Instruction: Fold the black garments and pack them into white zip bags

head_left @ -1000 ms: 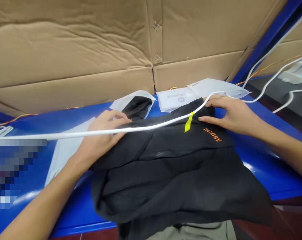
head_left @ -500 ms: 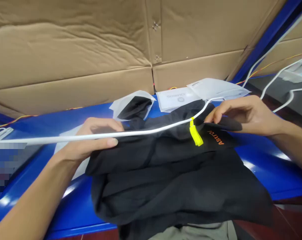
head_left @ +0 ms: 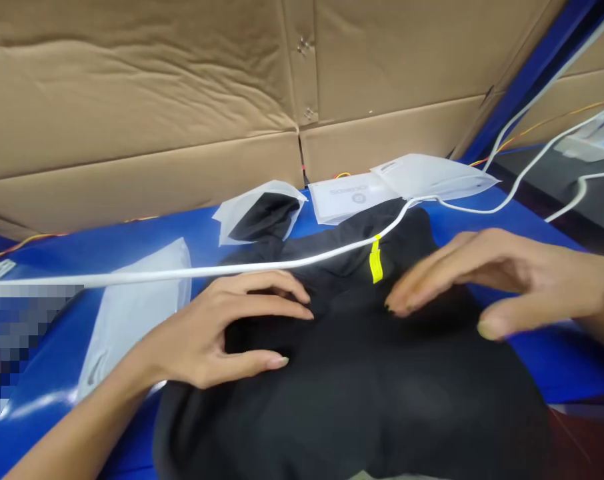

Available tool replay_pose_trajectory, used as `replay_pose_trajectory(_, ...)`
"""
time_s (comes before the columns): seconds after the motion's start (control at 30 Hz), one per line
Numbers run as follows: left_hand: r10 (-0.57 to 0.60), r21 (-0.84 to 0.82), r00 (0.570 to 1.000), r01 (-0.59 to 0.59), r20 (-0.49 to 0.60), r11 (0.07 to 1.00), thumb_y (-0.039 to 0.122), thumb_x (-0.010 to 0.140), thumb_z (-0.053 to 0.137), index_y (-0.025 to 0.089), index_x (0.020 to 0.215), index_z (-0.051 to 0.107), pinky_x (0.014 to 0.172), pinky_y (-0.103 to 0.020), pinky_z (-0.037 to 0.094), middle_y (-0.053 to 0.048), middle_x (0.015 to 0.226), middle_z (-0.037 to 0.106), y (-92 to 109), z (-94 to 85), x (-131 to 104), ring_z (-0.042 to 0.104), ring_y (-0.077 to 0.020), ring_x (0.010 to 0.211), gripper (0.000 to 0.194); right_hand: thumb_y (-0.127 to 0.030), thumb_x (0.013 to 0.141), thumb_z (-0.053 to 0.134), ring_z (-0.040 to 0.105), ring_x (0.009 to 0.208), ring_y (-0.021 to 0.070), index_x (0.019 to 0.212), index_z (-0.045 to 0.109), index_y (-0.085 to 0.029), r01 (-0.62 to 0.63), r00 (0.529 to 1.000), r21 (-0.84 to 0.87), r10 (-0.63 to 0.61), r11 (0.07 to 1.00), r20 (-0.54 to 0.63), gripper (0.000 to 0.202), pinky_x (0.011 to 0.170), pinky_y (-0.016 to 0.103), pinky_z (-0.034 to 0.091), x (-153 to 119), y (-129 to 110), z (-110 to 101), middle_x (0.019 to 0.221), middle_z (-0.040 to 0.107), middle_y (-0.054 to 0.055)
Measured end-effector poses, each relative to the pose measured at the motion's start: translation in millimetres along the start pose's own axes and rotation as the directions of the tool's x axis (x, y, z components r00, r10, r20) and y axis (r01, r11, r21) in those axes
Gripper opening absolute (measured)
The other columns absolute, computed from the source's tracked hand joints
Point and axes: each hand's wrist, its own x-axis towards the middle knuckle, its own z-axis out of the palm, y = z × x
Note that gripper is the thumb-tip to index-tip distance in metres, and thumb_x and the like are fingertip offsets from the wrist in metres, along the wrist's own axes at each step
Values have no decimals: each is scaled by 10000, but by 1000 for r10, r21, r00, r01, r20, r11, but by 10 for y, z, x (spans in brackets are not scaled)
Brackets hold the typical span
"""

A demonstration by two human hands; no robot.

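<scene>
A black garment [head_left: 352, 387] lies spread over the blue table [head_left: 547, 360] and hangs toward me at the front. My left hand [head_left: 232, 327] is over its left part, thumb and fingers apart, with nothing gripped. On the other side my right hand [head_left: 482, 280] has its fingertips at the cloth and its thumb held well away from them. Between the two, a white cable [head_left: 262, 265] crosses in front of the garment, with a yellow tag [head_left: 376, 263] hanging from it. The orange lettering is out of sight.
Behind the garment lie a clear bag with black cloth [head_left: 267, 217], a white printed packet [head_left: 345, 199] and another pale bag [head_left: 432, 175]. At left is a flat translucent bag [head_left: 137, 307]. Cardboard panels [head_left: 142, 87] stand along the back.
Both hands have let go of the garment's upper fold and opened. The left has shifted right, the right downward. The fold with the orange lettering has dropped from view.
</scene>
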Motion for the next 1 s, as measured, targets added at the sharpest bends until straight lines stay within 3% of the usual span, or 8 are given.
replay_pose_trajectory(0.1, 81, 240, 996, -84, 22, 967, 504, 954, 720, 308, 1424, 717, 1227, -569, 467, -133, 1542, 639, -86, 122, -12, 579, -396, 1445, 509, -478, 898, 819, 707, 1303, 329, 1351, 771, -313, -20, 986, -408, -49, 913, -157, 484, 1149, 480, 548, 53, 190, 104, 1389, 750, 105)
replay_pose_trajectory(0.23, 37, 265, 993, -67, 116, 962, 719, 917, 700, 342, 1630, 495, 1304, -731, 210, -145, 1776, 305, -136, 190, -2, 338, -468, 1608, 833, -626, 890, 771, 466, 1537, 423, 1523, 635, -311, 1, 987, -685, -111, 728, -118, 720, 1231, 656, 416, 107, 360, 295, 1638, 535, 153)
replay_pose_trajectory(0.33, 2, 301, 992, -39, 122, 953, 757, 875, 726, 372, 1659, 434, 1258, -832, 64, -125, 1801, 227, -135, 209, 4, 139, -519, 1650, 921, -679, 894, 740, 194, 1645, 476, 1655, 438, -365, 20, 985, -796, -150, 605, -89, 877, 1262, 800, 173, 113, 436, 395, 1769, 311, 157)
replay_pose_trajectory(0.4, -30, 302, 991, -9, 127, 953, 759, 865, 735, 386, 1660, 427, 1241, -851, 117, -118, 1806, 211, -121, 212, -6, 105, -543, 1646, 930, -690, 909, 721, 113, 1656, 481, 1691, 348, -374, 30, 987, -823, -149, 568, -67, 922, 1251, 826, 102, 110, 463, 415, 1795, 230, 154)
replay_pose_trajectory(0.63, -78, 291, 981, 24, 175, 957, 745, 947, 636, 423, 1677, 376, 1254, -785, 263, -121, 1799, 252, -109, 187, -41, 260, -504, 1626, 839, -690, 964, 657, 67, 1662, 447, 1729, 220, -332, 44, 995, -841, -102, 540, -14, 950, 1258, 803, 147, 107, 505, 355, 1803, 172, 167)
replay_pose_trajectory(0.77, -45, 331, 996, 70, -82, 941, 500, 1120, 431, 309, 1586, 539, 1314, -619, 313, -131, 1713, 418, -213, 202, 2, 351, -357, 1609, 515, -672, 972, 661, 67, 1664, 434, 1720, 255, -346, 42, 995, -841, -95, 539, -11, 912, 1273, 780, 141, 121, 527, 320, 1807, 167, 151)
replay_pose_trajectory(0.87, -85, 415, 909, 267, -408, 870, 360, 1135, 336, 196, 1427, 662, 1352, -602, 232, -138, 1683, 434, -369, 195, 8, 304, -352, 1622, 467, -666, 973, 666, 78, 1665, 428, 1710, 296, -347, 33, 997, -836, -80, 548, -12, 884, 1282, 761, 147, 128, 518, 307, 1807, 177, 150)
replay_pose_trajectory(1.0, -244, 360, 807, 482, -537, 799, 660, 1053, 425, 171, 1459, 637, 1359, -643, 93, -17, 1828, 106, -635, 167, -38, 19, -492, 1664, 670, -653, 1000, 635, 86, 1663, 431, 1711, 298, -326, 39, 997, -842, -79, 538, -4, 852, 1276, 759, 187, 118, 510, 311, 1807, 166, 156)
